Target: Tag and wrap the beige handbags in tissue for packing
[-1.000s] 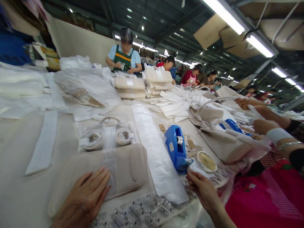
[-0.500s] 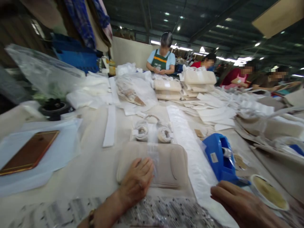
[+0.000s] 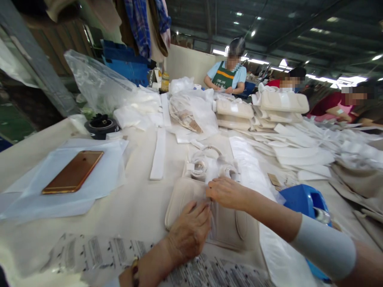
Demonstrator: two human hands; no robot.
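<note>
A flat beige bag (image 3: 181, 195) lies on the table in front of me, and a translucent white strip (image 3: 211, 170) crosses its middle. Above its top edge sit two coiled straps (image 3: 199, 167), wrapped in clear plastic. My left hand (image 3: 190, 233) rests on the bag's front with fingers stretched out beside the strip. My right hand (image 3: 226, 193) reaches across from the right, its fingers closed at the bag's upper middle over the strip; what is pinched there is hidden. The blue tape dispenser (image 3: 299, 201) stands beside my right forearm.
A phone (image 3: 73, 173) lies on white sheets at the left. White padding strips (image 3: 158, 155) and a long white plastic sheet (image 3: 247, 159) flank the bag. Stacked beige bags (image 3: 284, 101) stand at the back right. Printed clear plastic (image 3: 98, 255) covers the front edge. A co-worker (image 3: 226, 73) stands opposite.
My right hand has moved from beside the tape dispenser left onto the bag's upper middle. My left hand stays on the bag. The whole view has shifted, with things now farther right.
</note>
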